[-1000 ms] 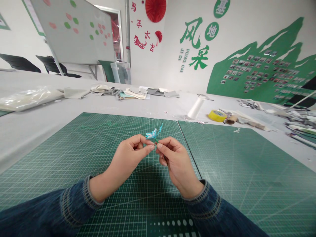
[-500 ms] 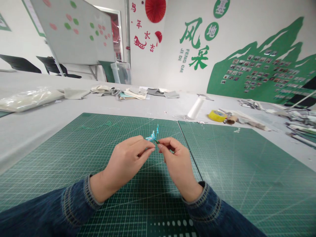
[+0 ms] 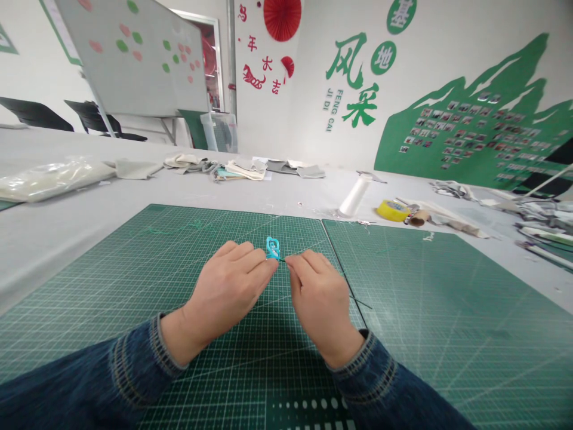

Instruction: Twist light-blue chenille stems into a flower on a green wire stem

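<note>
Between my fingertips is a small light-blue looped piece (image 3: 273,247), perhaps beaded, with a thin dark-green stem (image 3: 282,260). My left hand (image 3: 230,289) pinches the blue piece at its base, thumb and forefinger closed. My right hand (image 3: 320,298) is closed in a pinch on the stem, just right of the blue piece. A dark end of the stem sticks out past the right hand, over the seam of the mats. Both hands are above the green cutting mat (image 3: 134,286). The lower fingers of each hand are curled and partly hidden.
A second cutting mat (image 3: 447,298) lies to the right. Green thread (image 3: 197,225) is on the left mat. Beyond the mats are a white cone (image 3: 355,196), yellow tape (image 3: 393,210), fabric pieces (image 3: 244,170), and a plastic-wrapped bundle (image 3: 58,179) at the left.
The blue piece has turned, so its loop now faces me. My right hand has rolled over, knuckles up, and the stem's dark end now shows to its right.
</note>
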`<action>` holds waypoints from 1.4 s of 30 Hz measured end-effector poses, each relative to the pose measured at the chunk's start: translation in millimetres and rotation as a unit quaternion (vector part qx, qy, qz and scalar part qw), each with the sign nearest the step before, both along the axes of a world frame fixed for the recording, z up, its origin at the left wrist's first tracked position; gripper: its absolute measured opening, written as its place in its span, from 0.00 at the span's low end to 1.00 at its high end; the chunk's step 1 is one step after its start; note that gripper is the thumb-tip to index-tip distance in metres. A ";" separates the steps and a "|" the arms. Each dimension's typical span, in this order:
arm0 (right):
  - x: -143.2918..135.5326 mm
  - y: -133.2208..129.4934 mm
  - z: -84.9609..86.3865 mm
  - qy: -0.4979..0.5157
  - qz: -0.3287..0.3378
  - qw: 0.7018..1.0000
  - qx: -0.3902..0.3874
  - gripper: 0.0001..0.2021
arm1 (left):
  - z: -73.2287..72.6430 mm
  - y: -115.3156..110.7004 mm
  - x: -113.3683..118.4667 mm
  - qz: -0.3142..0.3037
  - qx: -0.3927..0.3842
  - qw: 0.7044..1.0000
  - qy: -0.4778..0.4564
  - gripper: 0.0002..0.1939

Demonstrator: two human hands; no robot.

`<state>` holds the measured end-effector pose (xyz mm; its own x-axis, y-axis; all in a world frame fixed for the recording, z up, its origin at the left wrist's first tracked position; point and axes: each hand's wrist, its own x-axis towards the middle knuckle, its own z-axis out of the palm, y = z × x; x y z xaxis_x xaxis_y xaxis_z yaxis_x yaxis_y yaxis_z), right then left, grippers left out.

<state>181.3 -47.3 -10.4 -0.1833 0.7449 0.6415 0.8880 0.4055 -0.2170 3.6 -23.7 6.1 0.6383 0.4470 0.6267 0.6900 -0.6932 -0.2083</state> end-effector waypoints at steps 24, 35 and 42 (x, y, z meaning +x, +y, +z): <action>9.6 3.4 18.0 0.109 0.272 0.943 -0.159 0.08 | 13.7 42.1 -32.8 -0.017 -0.337 0.905 -0.257 0.06; 10.9 -1.3 23.2 0.349 0.229 0.895 -0.157 0.09 | -3.1 40.7 -17.1 -0.060 -0.598 0.716 -0.355 0.04; 11.9 4.4 16.7 0.456 0.211 0.847 -0.176 0.07 | -5.1 38.0 -14.0 -0.082 -0.672 0.639 -0.366 0.05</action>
